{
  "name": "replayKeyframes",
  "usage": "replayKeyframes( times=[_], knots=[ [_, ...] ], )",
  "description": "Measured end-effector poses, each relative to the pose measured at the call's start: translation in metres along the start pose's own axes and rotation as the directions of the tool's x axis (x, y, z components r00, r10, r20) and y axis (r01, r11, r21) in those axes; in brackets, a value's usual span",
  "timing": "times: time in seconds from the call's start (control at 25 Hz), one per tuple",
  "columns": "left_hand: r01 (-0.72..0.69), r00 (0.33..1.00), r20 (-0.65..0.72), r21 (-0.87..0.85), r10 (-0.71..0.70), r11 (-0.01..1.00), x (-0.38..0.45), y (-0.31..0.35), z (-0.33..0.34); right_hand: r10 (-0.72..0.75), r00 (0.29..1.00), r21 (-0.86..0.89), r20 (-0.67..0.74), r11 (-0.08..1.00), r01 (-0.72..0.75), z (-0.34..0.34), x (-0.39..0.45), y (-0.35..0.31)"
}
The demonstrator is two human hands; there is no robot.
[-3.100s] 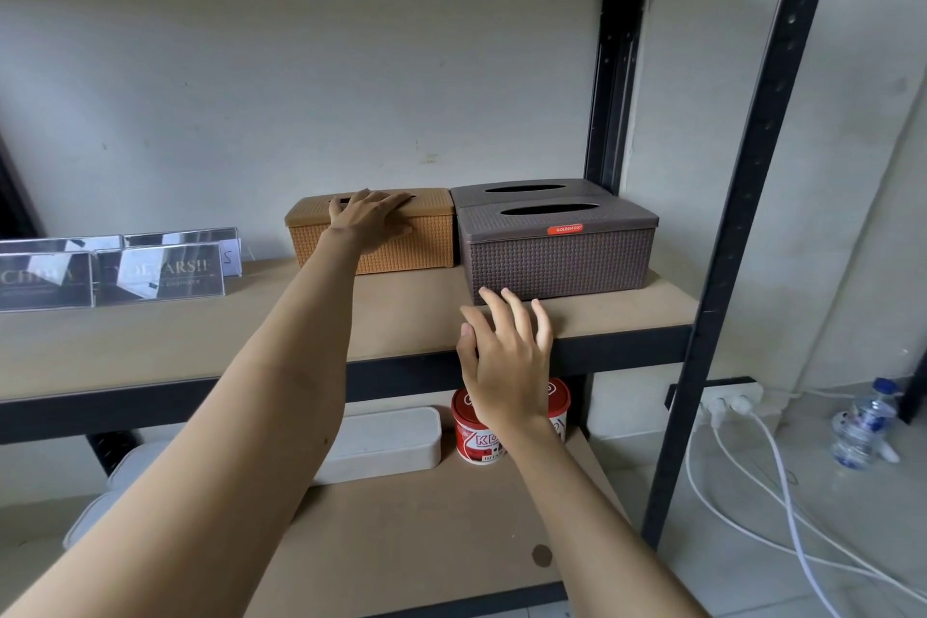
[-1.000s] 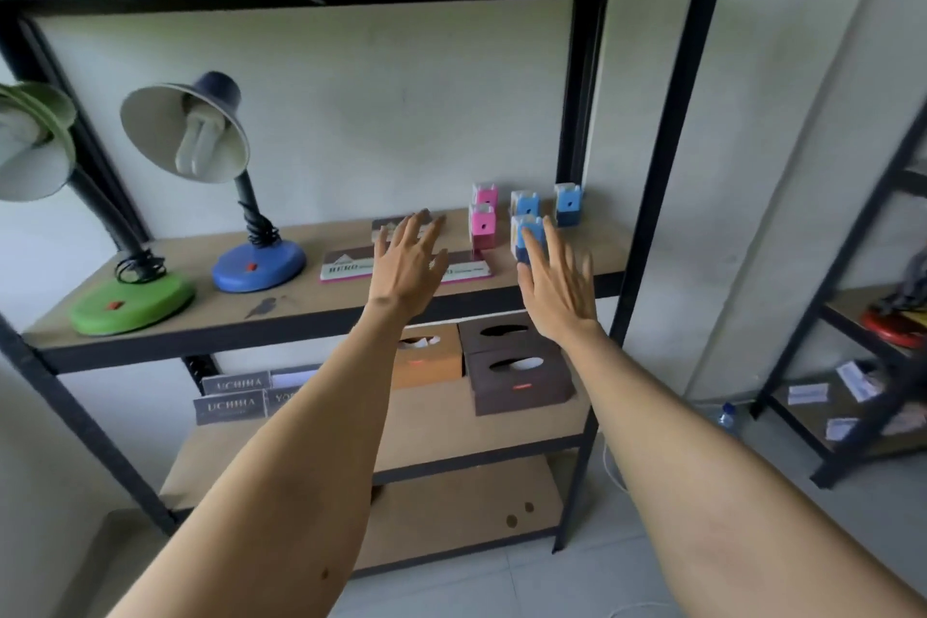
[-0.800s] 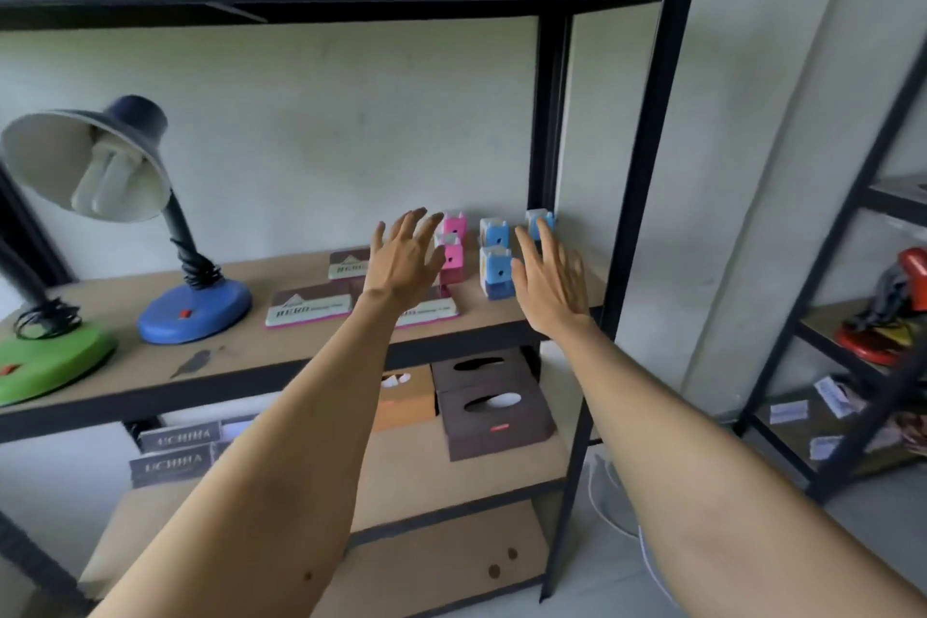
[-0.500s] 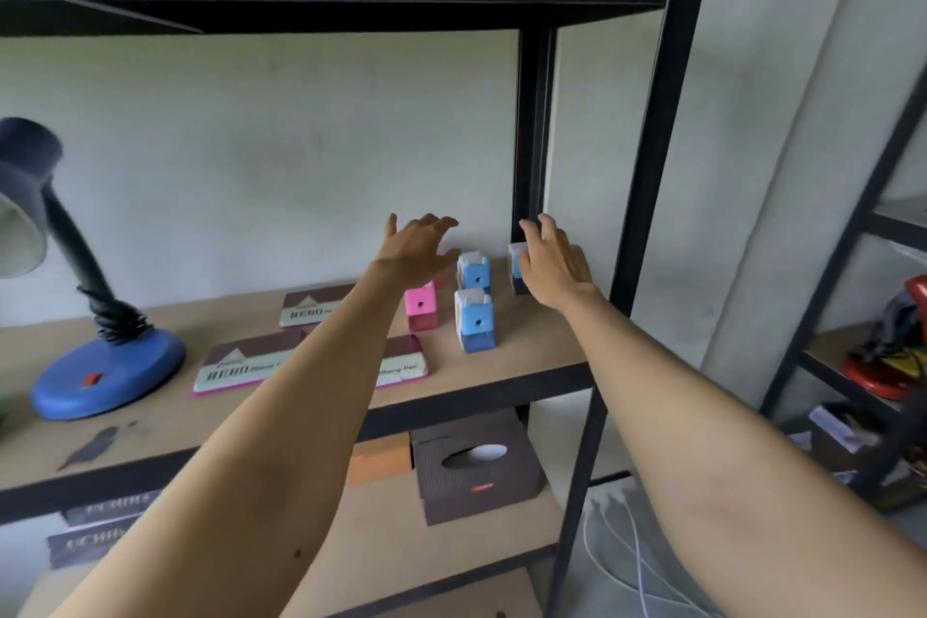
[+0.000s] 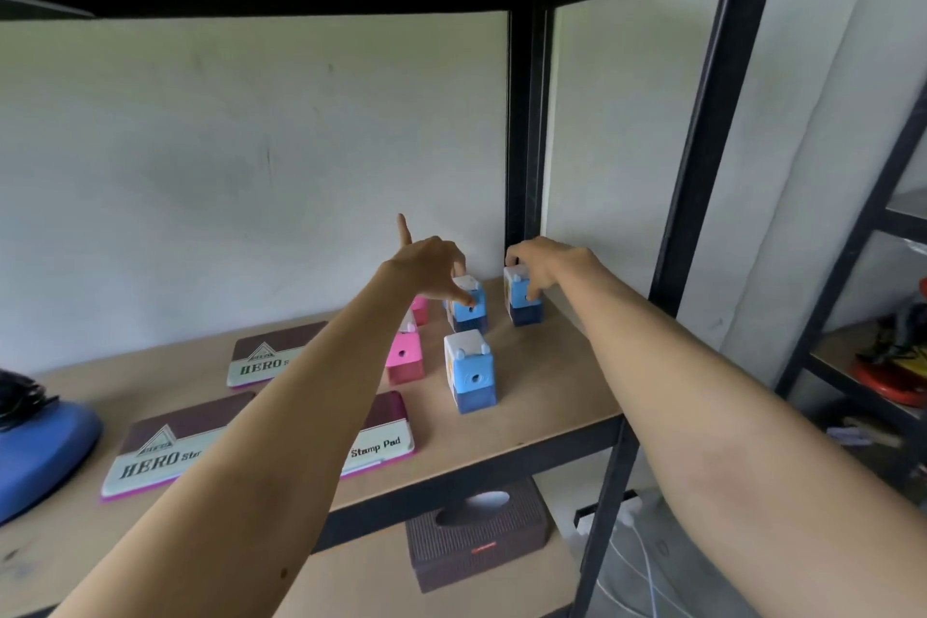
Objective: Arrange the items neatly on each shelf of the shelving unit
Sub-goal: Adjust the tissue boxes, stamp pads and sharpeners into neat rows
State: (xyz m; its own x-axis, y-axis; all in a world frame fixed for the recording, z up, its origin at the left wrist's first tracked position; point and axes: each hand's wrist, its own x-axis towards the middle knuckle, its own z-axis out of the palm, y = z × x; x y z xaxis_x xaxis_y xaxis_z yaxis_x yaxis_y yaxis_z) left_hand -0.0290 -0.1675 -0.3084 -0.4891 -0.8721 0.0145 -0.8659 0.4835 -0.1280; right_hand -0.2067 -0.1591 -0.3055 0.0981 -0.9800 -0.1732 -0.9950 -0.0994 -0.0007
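On the wooden shelf (image 5: 542, 396) stand small box-shaped sharpeners. My left hand (image 5: 431, 266) reaches over the middle blue sharpener (image 5: 470, 314) and pinches its top, one finger sticking up. My right hand (image 5: 549, 264) grips the far-right blue sharpener (image 5: 526, 309) near the back post, thumb on its front. A third blue sharpener (image 5: 471, 374) stands free nearer the front edge. A pink sharpener (image 5: 404, 360) stands left of it, and another pink sharpener (image 5: 420, 309) is partly hidden behind my left wrist.
Three flat stamp pads lie left of the sharpeners: a back stamp pad (image 5: 261, 356), a front-left stamp pad (image 5: 160, 452) and a stamp pad (image 5: 383, 437) under my left forearm. A blue lamp base (image 5: 35, 447) sits far left. A brown tissue box (image 5: 476, 532) stands one shelf below. Black posts (image 5: 702, 126) frame the right side.
I have come closer to the shelf. Both hands, open above the sharpeners half a second ago, have dropped and closed on two blue sharpeners at the back.
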Motion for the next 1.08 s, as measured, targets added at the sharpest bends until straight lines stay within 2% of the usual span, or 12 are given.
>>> replayKeyframes(
  times=[0.44,0.64,1.08],
  knots=[
    [-0.01,0.998,-0.07,-0.041,0.007,0.999,0.041,-0.006,0.008,0.01,0.995,-0.003,-0.095,1.0,-0.011,-0.001,0.027,0.004],
    [-0.057,0.993,-0.11,-0.074,0.048,0.996,0.051,-0.007,0.017,-0.015,0.996,0.097,-0.088,0.995,0.024,-0.001,0.04,0.002],
    [-0.058,0.991,-0.128,-0.105,0.045,0.993,0.057,-0.012,0.021,-0.068,0.994,0.067,-0.083,0.995,0.074,-0.007,0.043,-0.003]
  ],
)
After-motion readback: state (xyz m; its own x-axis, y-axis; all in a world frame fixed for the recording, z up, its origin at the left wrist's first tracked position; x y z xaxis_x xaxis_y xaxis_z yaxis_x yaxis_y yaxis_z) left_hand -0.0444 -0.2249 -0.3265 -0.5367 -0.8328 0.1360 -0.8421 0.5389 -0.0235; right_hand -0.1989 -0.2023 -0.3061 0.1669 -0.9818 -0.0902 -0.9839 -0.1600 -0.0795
